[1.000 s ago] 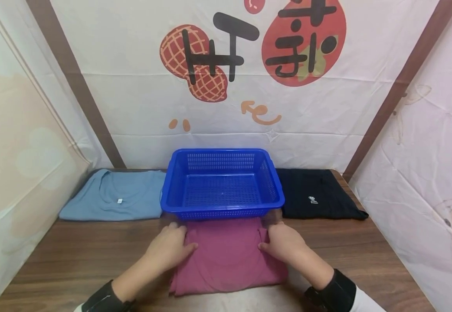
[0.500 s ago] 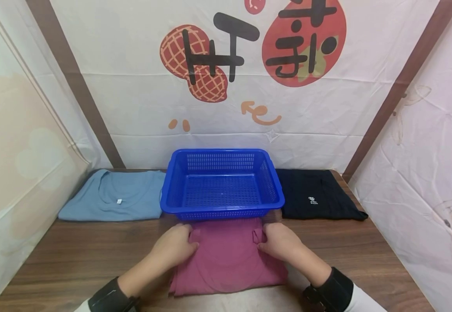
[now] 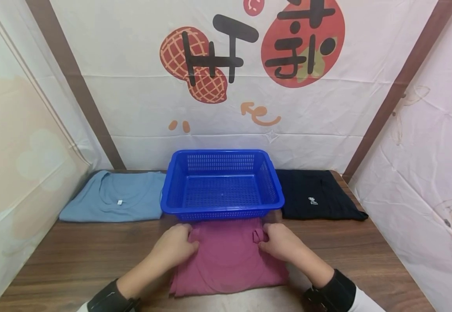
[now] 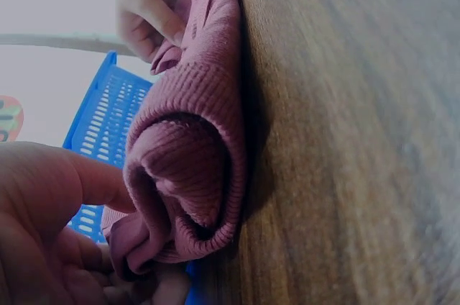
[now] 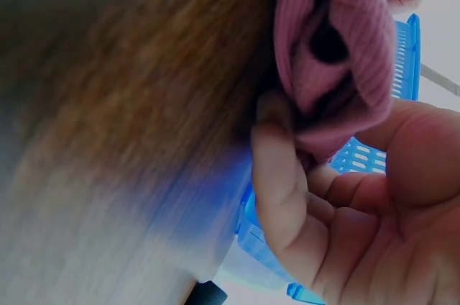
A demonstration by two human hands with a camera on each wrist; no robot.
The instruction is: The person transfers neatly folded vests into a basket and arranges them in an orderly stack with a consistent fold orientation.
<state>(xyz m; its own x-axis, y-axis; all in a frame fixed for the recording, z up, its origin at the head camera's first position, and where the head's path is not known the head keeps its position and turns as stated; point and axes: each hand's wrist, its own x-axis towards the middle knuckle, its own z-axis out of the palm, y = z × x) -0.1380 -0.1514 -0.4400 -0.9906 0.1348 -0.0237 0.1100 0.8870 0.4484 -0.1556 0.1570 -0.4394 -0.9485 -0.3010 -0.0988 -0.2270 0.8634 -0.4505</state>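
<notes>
A folded plum-pink shirt [image 3: 226, 264] lies on the table just in front of the blue basket, its rounded neckline toward me. My left hand [image 3: 175, 245] grips its far left side, thumb on top. In the left wrist view, the left fingers [image 4: 79, 262] curl at the rolled, ribbed edge of the cloth. On the far right side, my right hand [image 3: 282, 242] pinches a small turned-up fold. The right wrist view has the right fingers [image 5: 277, 183] bent beneath the shirt's ribbed edge; some fingertips are hidden by cloth.
A blue perforated basket [image 3: 222, 213] stands behind the shirt with nothing in it. Left of it lies a folded grey-blue shirt [image 3: 132, 197]; right of it, a folded black shirt [image 3: 319, 195] with a small white print. A printed cloth wall [image 3: 132, 99] rises behind the wooden table [image 3: 73, 255].
My left hand has shifted slightly inward and its fingers have drawn in on the shirt's far left side. A small fold has turned up by the right hand. The basket stays put.
</notes>
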